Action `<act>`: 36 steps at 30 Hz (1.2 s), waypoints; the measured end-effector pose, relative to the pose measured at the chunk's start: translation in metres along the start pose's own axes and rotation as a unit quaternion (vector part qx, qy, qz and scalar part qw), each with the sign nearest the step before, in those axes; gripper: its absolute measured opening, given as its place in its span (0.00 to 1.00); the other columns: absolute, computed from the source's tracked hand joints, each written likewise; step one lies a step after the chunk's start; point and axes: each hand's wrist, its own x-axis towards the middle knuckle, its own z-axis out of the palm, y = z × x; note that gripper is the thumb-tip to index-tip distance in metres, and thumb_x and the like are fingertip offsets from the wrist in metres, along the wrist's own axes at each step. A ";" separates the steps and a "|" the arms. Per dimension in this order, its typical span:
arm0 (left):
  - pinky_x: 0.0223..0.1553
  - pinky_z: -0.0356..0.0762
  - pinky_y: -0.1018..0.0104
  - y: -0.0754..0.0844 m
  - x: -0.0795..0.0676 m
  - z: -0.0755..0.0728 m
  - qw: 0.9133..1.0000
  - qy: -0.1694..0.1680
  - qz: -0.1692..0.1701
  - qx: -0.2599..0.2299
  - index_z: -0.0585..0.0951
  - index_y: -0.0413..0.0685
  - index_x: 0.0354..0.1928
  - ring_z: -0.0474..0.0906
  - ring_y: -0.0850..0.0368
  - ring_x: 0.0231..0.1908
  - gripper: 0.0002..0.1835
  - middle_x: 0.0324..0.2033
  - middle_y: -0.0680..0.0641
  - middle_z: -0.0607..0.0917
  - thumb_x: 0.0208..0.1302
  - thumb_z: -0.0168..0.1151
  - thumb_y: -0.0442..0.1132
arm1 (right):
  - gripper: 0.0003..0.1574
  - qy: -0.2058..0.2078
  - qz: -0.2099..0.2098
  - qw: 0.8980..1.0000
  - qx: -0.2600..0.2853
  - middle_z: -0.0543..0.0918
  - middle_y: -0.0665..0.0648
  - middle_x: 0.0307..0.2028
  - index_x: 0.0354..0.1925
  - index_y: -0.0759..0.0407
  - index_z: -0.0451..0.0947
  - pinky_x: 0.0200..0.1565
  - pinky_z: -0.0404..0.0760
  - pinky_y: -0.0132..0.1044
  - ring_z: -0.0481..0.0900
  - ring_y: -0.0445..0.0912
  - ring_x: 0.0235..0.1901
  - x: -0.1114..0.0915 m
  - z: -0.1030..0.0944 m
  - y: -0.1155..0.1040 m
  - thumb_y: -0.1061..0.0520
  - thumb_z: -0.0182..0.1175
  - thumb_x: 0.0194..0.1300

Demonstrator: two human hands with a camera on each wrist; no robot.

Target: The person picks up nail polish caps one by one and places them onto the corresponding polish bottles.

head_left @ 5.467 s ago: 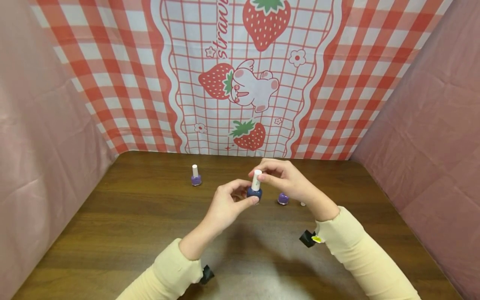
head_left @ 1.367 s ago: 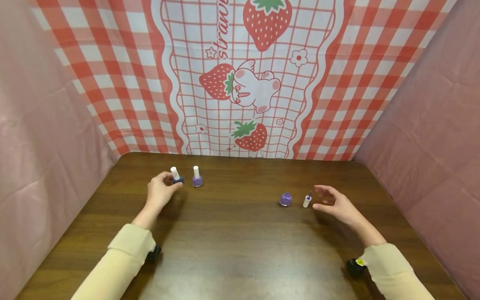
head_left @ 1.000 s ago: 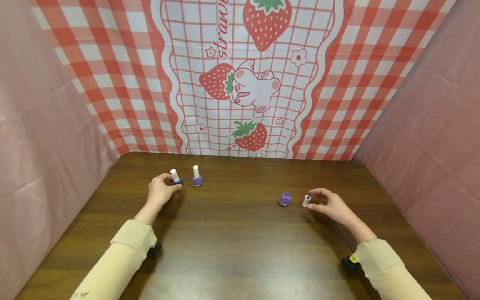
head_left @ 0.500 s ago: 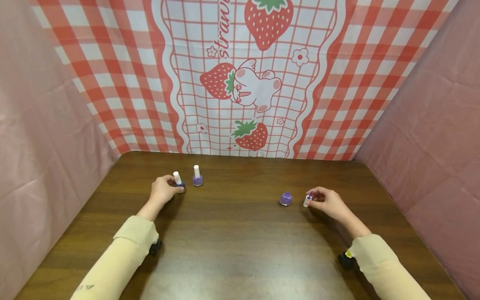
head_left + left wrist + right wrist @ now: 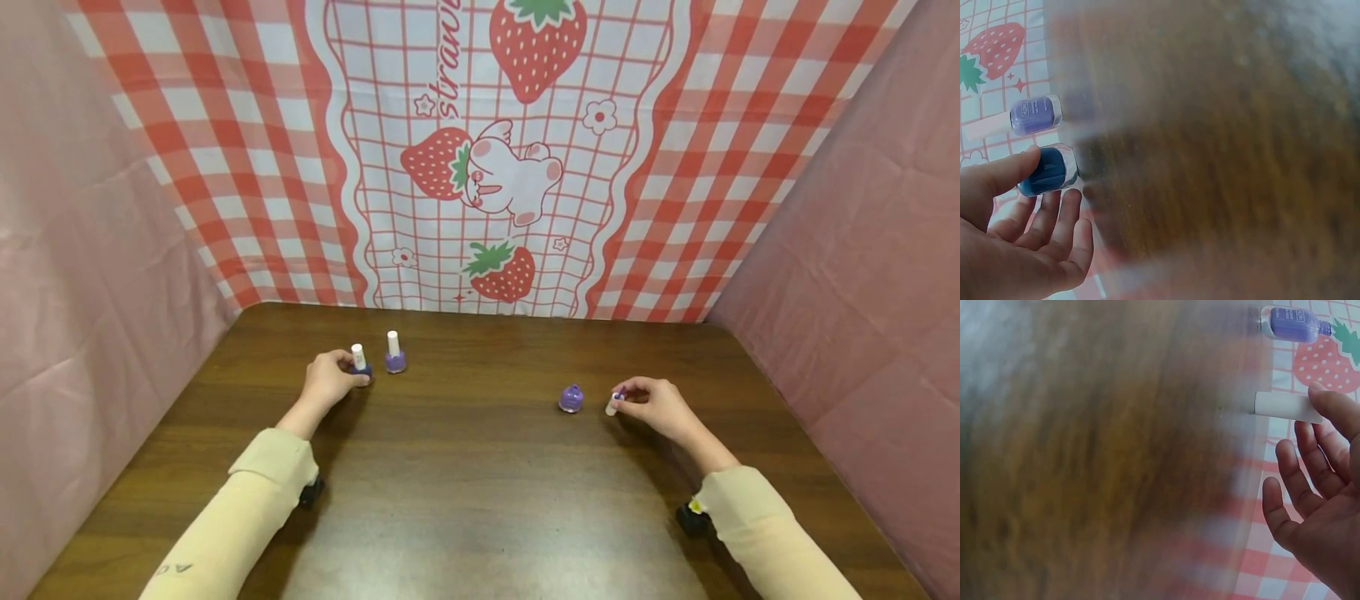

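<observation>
My left hand (image 5: 327, 380) holds a dark blue nail polish bottle (image 5: 358, 358) with a white cap, thumb on one side and fingers on the other. The left wrist view shows its blue glass body (image 5: 1054, 170) at table level. Just right of it stands a purple nail polish bottle (image 5: 395, 362), capped in white. Over on the right, my right hand (image 5: 662, 407) pinches a loose white nail polish cap (image 5: 611, 407), which stands with its purple brush upward. Left of that cap is an uncapped purple bottle (image 5: 571, 400), its neck bare.
A brown wooden table (image 5: 465, 492) carries everything. Behind it hangs a red checked cloth (image 5: 262, 167) with strawberries, and pink curtains (image 5: 847, 292) close off both sides.
The blue bottle, earlier in both hands at the centre, moved left beside the capped purple one, then slightly right and nearer me. My right hand moved over to the loose cap and pinched it.
</observation>
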 end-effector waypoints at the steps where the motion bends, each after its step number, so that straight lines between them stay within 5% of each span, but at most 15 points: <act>1: 0.43 0.68 0.50 0.000 0.000 0.000 1.000 0.001 0.002 0.002 0.77 0.35 0.40 0.73 0.41 0.41 0.20 0.37 0.36 0.81 0.45 0.69 0.39 | 0.10 0.002 -0.001 1.000 -0.001 0.83 0.53 0.28 0.33 0.58 0.80 0.30 0.77 0.28 0.77 0.36 0.27 0.000 0.000 0.000 0.54 0.66 0.51; 16: 0.50 0.66 0.50 0.012 -0.019 -0.015 0.999 0.002 0.044 -0.013 0.72 0.32 0.48 0.77 0.42 0.42 0.25 0.42 0.34 0.80 0.47 0.67 0.35 | 0.11 -0.005 -0.003 1.000 0.001 0.82 0.53 0.29 0.32 0.58 0.79 0.30 0.77 0.27 0.77 0.36 0.27 0.001 0.000 0.003 0.53 0.65 0.51; 24: 0.44 0.71 0.51 0.033 -0.037 -0.021 0.997 0.049 0.052 0.005 0.71 0.34 0.48 0.76 0.42 0.41 0.25 0.41 0.36 0.80 0.47 0.66 0.34 | 0.10 -0.002 -0.004 1.000 0.003 0.83 0.53 0.29 0.32 0.57 0.80 0.30 0.76 0.28 0.77 0.37 0.28 0.001 -0.001 0.003 0.53 0.66 0.51; 36: 0.46 0.72 0.54 0.067 -0.059 -0.014 0.994 0.028 0.098 -0.025 0.72 0.36 0.47 0.76 0.45 0.43 0.24 0.41 0.39 0.81 0.47 0.67 0.35 | 0.11 -0.005 -0.004 1.000 -0.003 0.83 0.52 0.28 0.32 0.56 0.80 0.31 0.77 0.28 0.78 0.39 0.28 0.000 0.000 0.005 0.52 0.65 0.51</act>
